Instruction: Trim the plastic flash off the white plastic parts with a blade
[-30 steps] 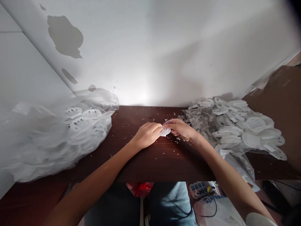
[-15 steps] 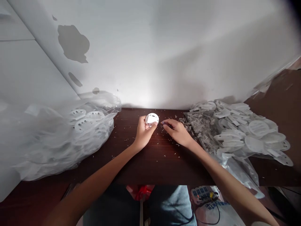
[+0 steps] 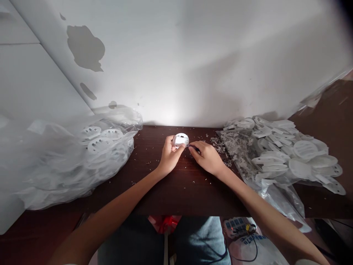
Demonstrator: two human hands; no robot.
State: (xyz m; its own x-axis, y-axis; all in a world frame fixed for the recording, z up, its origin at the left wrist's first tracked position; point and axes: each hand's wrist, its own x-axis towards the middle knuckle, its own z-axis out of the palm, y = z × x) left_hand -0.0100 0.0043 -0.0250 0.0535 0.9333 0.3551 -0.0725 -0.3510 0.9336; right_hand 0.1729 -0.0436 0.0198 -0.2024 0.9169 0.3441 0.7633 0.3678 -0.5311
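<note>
White round plastic disc (image 3: 180,140) pinched upright in left hand (image 3: 169,156), face exposed; right hand (image 3: 206,157) fingertips closed on disc's edge above bench (image 3: 176,184).

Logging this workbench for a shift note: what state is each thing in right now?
Left hand: closed on the round white part, lifted off the table.
Round white part: held up, tilted.
Right hand: fingertips pinched beside the part; contents too small to tell.
Clear bag: lying slumped, holding white discs.
Loose pile of white parts: heaped on an opened bag.
Dark table: strewn with small scraps.
</note>
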